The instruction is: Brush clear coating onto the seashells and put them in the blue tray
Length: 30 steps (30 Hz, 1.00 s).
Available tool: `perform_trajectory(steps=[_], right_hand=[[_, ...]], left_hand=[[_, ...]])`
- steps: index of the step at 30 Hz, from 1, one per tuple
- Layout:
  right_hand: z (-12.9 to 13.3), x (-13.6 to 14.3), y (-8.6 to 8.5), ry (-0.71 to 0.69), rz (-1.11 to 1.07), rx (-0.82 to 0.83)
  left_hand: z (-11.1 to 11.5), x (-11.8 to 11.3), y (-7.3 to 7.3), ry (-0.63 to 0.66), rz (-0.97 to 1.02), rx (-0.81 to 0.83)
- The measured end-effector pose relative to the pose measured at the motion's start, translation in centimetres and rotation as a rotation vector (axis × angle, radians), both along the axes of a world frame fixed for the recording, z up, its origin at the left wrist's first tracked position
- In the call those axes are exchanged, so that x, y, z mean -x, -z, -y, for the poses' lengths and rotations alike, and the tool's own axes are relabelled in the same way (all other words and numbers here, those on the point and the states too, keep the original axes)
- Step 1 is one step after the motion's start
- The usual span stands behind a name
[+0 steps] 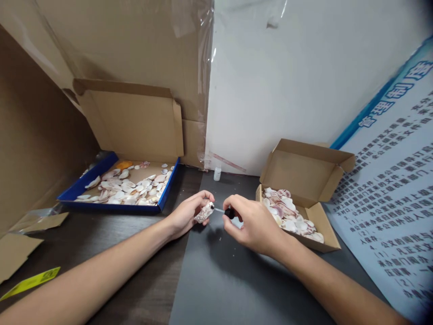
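My left hand (189, 214) is closed round a white, brown-speckled seashell (204, 213), with a dark spot at its right tip. Between the fingertips of my right hand (252, 221) is a black cap (229, 213) with a thin, pale applicator stem (219, 210). The stem points left and its end is at or very close to the dark tip of the seashell; I cannot tell whether they touch. Behind both hands a small white bottle (217, 174) stands upright near the wall, its opening too small to make out.
A blue-edged box (111, 206) of loose shells stands open at the left. At the right is an open cardboard box (329, 225) with more shells. A grey mat (216, 289) lies under my hands. Cardboard scraps (20, 253) and a yellow strip (32, 283) lie lower left.
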State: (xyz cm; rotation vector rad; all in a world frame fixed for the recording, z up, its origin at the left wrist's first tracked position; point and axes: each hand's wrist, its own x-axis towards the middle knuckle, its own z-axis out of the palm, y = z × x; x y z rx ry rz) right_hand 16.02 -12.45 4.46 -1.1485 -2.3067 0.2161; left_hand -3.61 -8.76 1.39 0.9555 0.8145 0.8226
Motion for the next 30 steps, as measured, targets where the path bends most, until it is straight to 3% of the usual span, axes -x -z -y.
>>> perform_trajectory(steps=[6, 10, 13, 17, 21, 25, 30], right_hand=[[0.0, 0.0, 0.0, 0.023, 0.015, -0.016], [-0.3, -0.2, 0.0, 0.125, -0.021, 0.039], [-0.5, -0.4, 0.1, 0.056, -0.092, 0.079], [-0.7, -0.5, 0.1, 0.106, -0.077, 0.136], [-1.0, -0.5, 0.1, 0.068, -0.172, 0.223], [-1.0, -0.6, -0.1, 0.103, -0.141, 0.196], [-0.8, -0.6, -0.2, 0.036, -0.137, 0.178]], left_hand=[[0.0, -0.1, 0.0, -0.017, -0.002, 0.013], [0.1, -0.2, 0.0, -0.024, 0.008, 0.024], [0.0, -0.1, 0.0, -0.016, 0.012, 0.011], [-0.1, 0.0, 0.1, 0.015, 0.033, 0.008], [-0.1, 0.1, 0.0, 0.023, 0.039, 0.024], [0.0, 0.1, -0.2, 0.032, 0.03, 0.042], [0.0, 0.1, -0.3, 0.04, 0.029, 0.061]])
